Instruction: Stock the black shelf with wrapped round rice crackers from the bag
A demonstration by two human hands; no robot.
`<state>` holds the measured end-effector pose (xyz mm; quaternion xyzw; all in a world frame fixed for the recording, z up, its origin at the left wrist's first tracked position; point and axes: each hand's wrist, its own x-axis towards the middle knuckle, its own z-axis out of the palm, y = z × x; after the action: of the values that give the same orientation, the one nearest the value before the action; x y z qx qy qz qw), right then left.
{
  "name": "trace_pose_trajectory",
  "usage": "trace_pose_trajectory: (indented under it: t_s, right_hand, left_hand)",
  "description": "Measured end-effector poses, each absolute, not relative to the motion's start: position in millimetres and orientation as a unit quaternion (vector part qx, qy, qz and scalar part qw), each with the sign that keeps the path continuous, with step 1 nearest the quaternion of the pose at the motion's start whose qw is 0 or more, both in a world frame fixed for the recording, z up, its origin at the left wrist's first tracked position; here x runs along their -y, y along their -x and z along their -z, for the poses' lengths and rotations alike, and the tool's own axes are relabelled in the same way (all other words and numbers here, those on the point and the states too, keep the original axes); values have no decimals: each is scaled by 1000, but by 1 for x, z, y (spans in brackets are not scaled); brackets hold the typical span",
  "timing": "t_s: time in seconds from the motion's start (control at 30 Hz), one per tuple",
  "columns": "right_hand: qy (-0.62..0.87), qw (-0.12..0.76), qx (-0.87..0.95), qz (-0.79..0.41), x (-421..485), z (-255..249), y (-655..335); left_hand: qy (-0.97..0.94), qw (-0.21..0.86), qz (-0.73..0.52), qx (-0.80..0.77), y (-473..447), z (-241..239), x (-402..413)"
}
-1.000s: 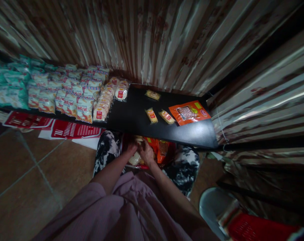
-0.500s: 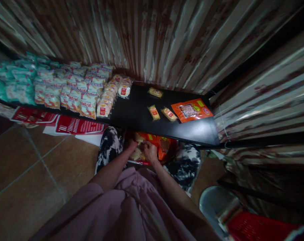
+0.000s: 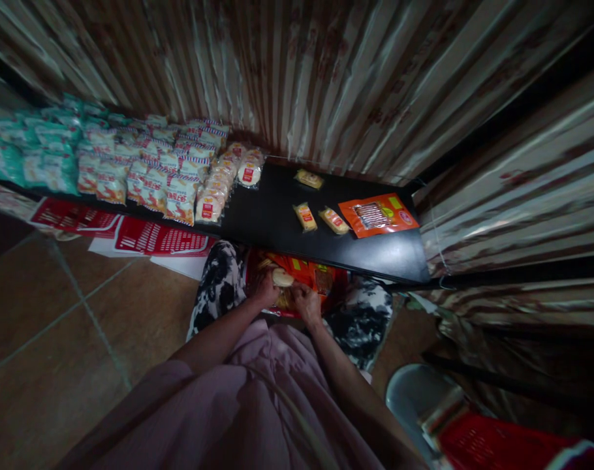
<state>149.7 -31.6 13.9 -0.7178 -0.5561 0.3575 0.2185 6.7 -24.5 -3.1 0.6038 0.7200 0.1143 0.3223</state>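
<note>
Both hands are low between my knees, over a red basket or bag point(image 3: 283, 314) below the bench edge. My left hand point(image 3: 265, 291) is closed on the near-left side of a pale, round wrapped cracker point(image 3: 282, 279). At the cracker's right edge, my right hand point(image 3: 307, 304) has its fingers bent and pinched, apparently on the wrapper. Orange packets point(image 3: 323, 279) lie just beyond my right hand. Yellowish wrapped pieces point(image 3: 284, 299) show between the hands, partly covered by them.
On the black bench point(image 3: 272, 222) stand teal packets point(image 3: 61, 171), white snack bags point(image 3: 181, 198), wrapped round crackers point(image 3: 210, 207), small yellow packs point(image 3: 305, 217) and an orange packet point(image 3: 378, 215). Red printed bags point(image 3: 160, 236) lie under it. A grey stool point(image 3: 408, 398) is at lower right.
The pale round cracker has come into plain view between my hands. Both hands have shifted slightly right and moved a little farther apart; the view has shifted slightly.
</note>
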Motion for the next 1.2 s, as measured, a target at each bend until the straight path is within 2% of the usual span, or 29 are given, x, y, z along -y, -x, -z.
trace_pose_trajectory:
  t_s: [0.2,0.37,0.57,0.83,0.97,1.2]
  right_hand:
    - [675,294,539,-409,40,-16,-148]
    - [609,311,579,-443,40,-31,-140]
    - [565,335,631,-413,32,-45,-130]
    - [556,393,630,-375,29,-60,-120]
    - [586,372,605,-391,28,-61,-119]
    - [596,328,549,-486,31,-56,-120]
  left_hand:
    - [-634,304,-166,-692,-9,2,37]
    - [-626,334,-159,-686,-6,-8,42]
    - [-620,342,-159,-689,-2,-30,48]
    - [-581,363,-223,-693,-4,-57,36]
    - [-585,372,-235,-681,-8,-65,30]
    - [-643,324,-231,-655,-25,-60,37]
